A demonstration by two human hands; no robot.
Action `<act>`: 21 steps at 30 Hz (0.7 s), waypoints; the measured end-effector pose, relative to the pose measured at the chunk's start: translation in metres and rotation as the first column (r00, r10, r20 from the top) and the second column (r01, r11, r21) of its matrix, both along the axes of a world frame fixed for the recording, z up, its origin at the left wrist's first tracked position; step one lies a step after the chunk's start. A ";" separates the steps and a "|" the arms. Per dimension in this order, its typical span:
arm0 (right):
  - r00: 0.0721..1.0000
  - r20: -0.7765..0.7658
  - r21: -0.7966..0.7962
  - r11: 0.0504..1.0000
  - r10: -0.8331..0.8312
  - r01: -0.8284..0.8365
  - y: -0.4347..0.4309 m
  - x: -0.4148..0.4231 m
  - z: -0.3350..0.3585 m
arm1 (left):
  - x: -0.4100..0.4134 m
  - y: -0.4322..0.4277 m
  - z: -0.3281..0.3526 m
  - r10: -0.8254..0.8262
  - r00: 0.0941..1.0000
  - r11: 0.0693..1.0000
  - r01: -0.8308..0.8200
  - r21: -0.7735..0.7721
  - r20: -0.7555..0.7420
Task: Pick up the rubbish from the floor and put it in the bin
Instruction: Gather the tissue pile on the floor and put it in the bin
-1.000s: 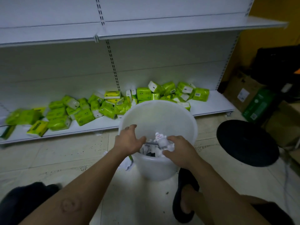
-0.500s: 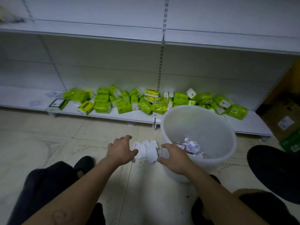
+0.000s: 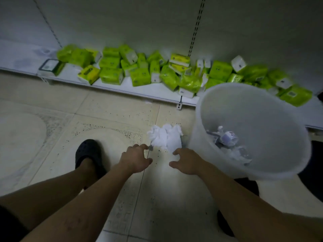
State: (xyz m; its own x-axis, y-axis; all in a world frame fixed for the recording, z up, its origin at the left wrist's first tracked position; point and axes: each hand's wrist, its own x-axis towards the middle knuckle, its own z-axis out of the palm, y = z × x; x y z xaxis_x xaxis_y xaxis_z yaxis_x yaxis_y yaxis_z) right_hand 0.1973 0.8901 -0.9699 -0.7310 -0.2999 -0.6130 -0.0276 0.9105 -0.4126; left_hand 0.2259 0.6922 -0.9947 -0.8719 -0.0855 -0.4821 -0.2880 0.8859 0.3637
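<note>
head view, looking down at a tiled floor (image 3: 57, 137). a clump of crumpled white tissue paper (image 3: 165, 137) lay on the tiles just to the left of a translucent white plastic bin (image 3: 279, 165), close to the bin's wall; whether the two touched could not be told. both arms reached forward toward the clump. the left hand (image 3: 135, 160) was spread, palm down, with loosely curled fingers grasping nothing, its fingertips (image 3: 145, 147) near the clump's lower left edge beside a small grey scrap (image 3: 150, 147). the right hand (image 3: 186, 161) was likewise empty and unclenched, its fingertips (image 3: 175, 151) at the lower right edge of the paper; contact could not be confirmed. the bin held more crumpled white paper and a small white container (image 3: 228, 137) at its bottom. a foot in a black clog (image 3: 88, 151) stood to the left of the hands. behind, a low white shelf (image 3: 139, 89) carried scattered green and yellow tissue packs (image 3: 139, 76).
</note>
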 end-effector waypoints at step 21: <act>0.977 -0.161 -0.033 0.990 -0.143 0.139 -0.085 -0.139 -0.209 | -0.073 -0.009 -0.224 -0.049 0.999 0.998 0.049 0.044 -0.010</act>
State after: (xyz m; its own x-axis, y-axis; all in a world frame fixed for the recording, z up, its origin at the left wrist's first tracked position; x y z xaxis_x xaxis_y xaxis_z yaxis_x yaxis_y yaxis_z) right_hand 0.0582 0.8049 -1.1784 -0.8562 -0.1987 -0.4769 0.0322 0.9008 -0.4330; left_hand 0.1533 0.6828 -1.2190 -0.8789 -0.0217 -0.4766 -0.2413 0.8820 0.4049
